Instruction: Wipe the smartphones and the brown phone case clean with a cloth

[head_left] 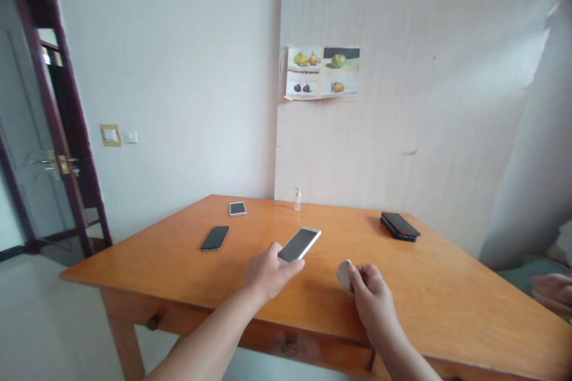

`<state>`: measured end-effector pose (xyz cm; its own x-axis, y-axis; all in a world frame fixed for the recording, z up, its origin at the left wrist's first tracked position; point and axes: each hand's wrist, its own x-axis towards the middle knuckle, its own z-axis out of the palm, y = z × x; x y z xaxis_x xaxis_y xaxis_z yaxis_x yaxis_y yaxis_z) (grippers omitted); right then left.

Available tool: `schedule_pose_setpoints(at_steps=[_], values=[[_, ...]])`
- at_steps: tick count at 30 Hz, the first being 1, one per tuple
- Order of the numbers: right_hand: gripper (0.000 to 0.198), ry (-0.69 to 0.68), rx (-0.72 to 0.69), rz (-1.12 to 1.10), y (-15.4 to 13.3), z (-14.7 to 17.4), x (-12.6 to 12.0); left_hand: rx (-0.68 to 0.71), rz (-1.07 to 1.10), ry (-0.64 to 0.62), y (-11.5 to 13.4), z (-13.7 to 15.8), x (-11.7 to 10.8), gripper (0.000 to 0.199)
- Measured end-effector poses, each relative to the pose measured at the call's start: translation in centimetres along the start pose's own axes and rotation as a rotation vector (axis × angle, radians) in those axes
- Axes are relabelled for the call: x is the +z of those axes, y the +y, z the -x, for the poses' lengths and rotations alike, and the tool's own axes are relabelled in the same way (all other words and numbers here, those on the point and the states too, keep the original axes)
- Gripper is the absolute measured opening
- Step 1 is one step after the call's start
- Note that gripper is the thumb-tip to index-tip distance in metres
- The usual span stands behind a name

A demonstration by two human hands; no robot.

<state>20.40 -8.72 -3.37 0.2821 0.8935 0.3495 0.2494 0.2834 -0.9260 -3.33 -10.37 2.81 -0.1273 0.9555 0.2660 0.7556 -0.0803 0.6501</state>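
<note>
In my left hand [270, 274] is a white smartphone [300, 244] with a dark screen, held by its near end and tilted above the table. The fingers under the phone are hidden. My right hand [373, 294] pinches a small, pale, flat piece like a cloth or wipe [344, 275] between thumb and fingers, to the right of the phone. A black smartphone [215, 238] lies on the table left of my left hand. Farther back lies a smaller white-framed phone [238, 208]. Near the back edge stands a clear pump bottle [298, 199].
The wooden table [429, 303] has drawers along its front and meets the wall at the back. Stacked dark phones or cases [399, 226] lie at the right rear. Another person's hand [553, 293] shows at the right edge. Fruit pictures [322, 72] hang on the wall.
</note>
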Motion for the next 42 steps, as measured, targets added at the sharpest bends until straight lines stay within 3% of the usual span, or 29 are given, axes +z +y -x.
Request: schedule_pose_setpoints(at_steps=[3, 7, 18, 23, 27, 32, 36, 42], values=[[0.040, -0.031, 0.021, -0.096, -0.7, 0.3, -0.1, 0.077, -0.234, 0.003, 0.1, -1.8, 1.2, 0.052], [0.042, -0.094, 0.031, -0.119, -1.5, 0.4, -0.1, 0.167, -0.349, -0.007, 0.2, -3.8, 2.9, 0.048], [0.036, -0.240, 0.119, -0.140, -0.9, -0.2, -0.2, 0.278, -0.321, -0.053, -0.1, -8.3, 5.5, 0.051], [0.029, -0.368, 0.161, -0.131, -0.9, -3.2, 0.5, 0.284, -0.276, -0.095, -0.9, -8.7, 5.7, 0.055], [0.021, -0.408, 0.040, 0.020, -1.5, -8.3, 2.6, 0.276, -0.238, -0.138, -1.1, -8.8, 5.8, 0.056], [0.019, -0.425, -0.187, 0.420, -1.6, -13.2, 5.5, 0.290, -0.276, -0.159, -1.3, -8.9, 5.9, 0.057], [0.013, -0.440, -0.350, 0.538, -0.4, -13.1, 6.7, 0.294, -0.288, -0.169, -1.4, -8.9, 6.0, 0.055], [0.018, -0.626, -0.471, 0.546, 0.5, -12.2, 5.9, 0.299, -0.260, -0.157, -1.3, -8.8, 6.0, 0.059]])
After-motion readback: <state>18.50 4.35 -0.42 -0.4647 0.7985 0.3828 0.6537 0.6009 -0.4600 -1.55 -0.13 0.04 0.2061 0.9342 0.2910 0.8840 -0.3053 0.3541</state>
